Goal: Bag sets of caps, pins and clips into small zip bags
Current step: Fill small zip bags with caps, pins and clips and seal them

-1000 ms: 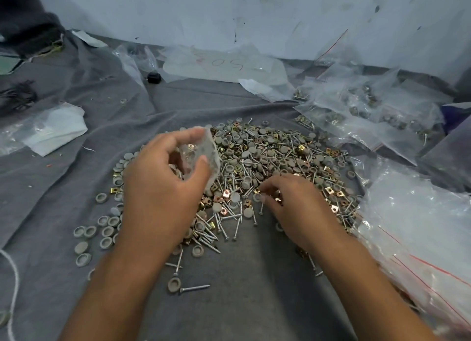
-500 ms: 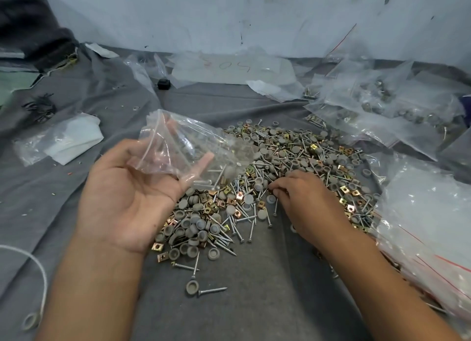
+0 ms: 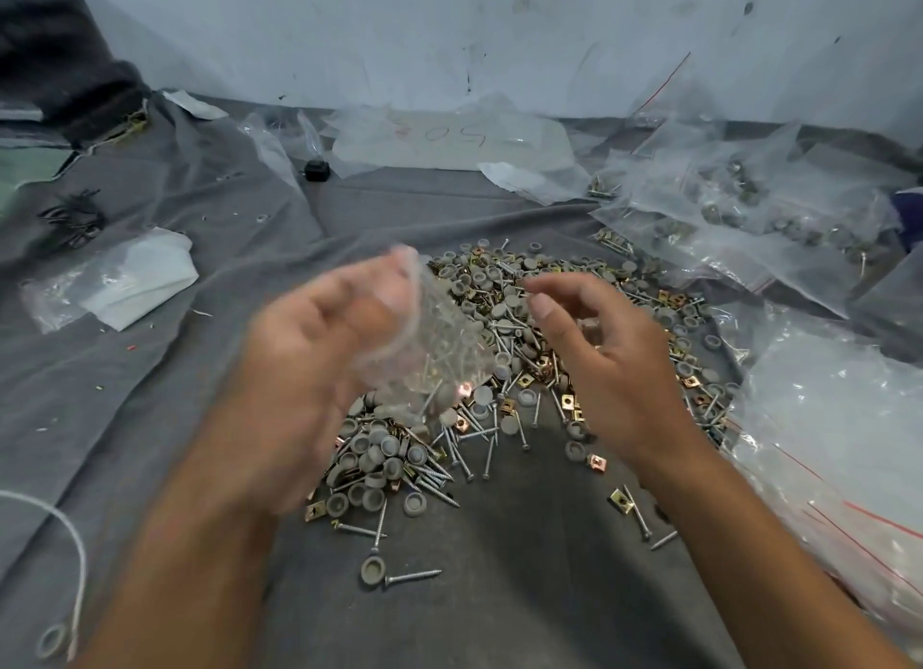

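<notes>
The left hand (image 3: pixel 319 338), blurred, grips a small clear zip bag (image 3: pixel 429 343) with fingers curled round its top. Just right of it the right hand (image 3: pixel 604 363) hovers with fingers loosely curled; whether they pinch anything cannot be told. Beneath both lies the heap of grey caps, screws and brass clips (image 3: pixel 504 418) on grey cloth (image 3: pixel 165 368).

Bare grey cloth (image 3: pixel 524 568) between forearms: free. Parts pile (image 3: pixel 524 348) ahead, plastic bags (image 3: pixel 824 418) crowd right.

Scuffed white wall (image 3: pixel 449 33) behind; wrinkled grey cloth (image 3: pixel 499 593) covers floor.
</notes>
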Motion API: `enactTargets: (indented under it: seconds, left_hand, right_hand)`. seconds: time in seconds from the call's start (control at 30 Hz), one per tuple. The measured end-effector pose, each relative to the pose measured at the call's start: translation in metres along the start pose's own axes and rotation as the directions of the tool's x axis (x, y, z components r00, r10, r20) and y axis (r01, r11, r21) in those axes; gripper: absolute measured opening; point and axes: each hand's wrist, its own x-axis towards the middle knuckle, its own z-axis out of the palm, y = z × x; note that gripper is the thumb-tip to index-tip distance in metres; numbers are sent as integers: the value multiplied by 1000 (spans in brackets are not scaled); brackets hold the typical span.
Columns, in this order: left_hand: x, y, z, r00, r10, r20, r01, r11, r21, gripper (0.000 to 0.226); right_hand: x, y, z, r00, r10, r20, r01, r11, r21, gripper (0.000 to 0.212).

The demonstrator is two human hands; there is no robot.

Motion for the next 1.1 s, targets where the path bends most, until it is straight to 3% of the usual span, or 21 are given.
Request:
enactTargets:
  seconds: [0.07, 0.13, 0.27, 0.4, 0.47, 0.67, 0.83, 1.0, 1.1]
  left_hand:
    - [-3, -8, 9, 994, 13, 110, -54, 923, 381, 58]
    - [-4, -15, 14, 982, 53, 183, -143, 841, 522, 44]
    - [0, -17, 13, 973, 104, 207, -203, 813, 545, 31]
    - [-3, -15, 8, 964, 5, 265, -164, 797, 581, 63]
    - [-3, -15, 7, 958, -36, 286, -144, 800, 582, 67]
    - [-2, -13, 9, 944, 17, 330, -171, 879, 444, 43]
    - [-2, -15, 12, 958, 59, 280, -174, 897, 405, 31]
    - [3, -17, 12, 979, 200, -34, -180, 935, 304, 35]
    - [6, -19, 12, 968, 208, -137, -168, 951, 258, 39]
  right_hand:
    - [1, -16, -4, 993, -47, 109, 23, 976, 218, 26]
    - [-2, -25, -8, 974, -90, 207, 28, 958, 284, 26]
    - [-8, -28, -11, 966, -97, 240, 25, 958, 287, 14]
    - [-8, -26, -16, 940, -93, 327, 29, 980, 196, 16]
    - [-8, -25, -20, 933, -76, 351, 10, 982, 187, 18]
    - [-8, -23, -21, 950, -92, 300, 45, 986, 160, 9]
    - [-10, -26, -18, 960, -113, 256, 63, 979, 193, 5]
    - [-13, -23, -19, 981, -77, 177, 27, 963, 267, 11]
    - [-17, -23, -16, 984, -59, 170, 14, 966, 258, 17]
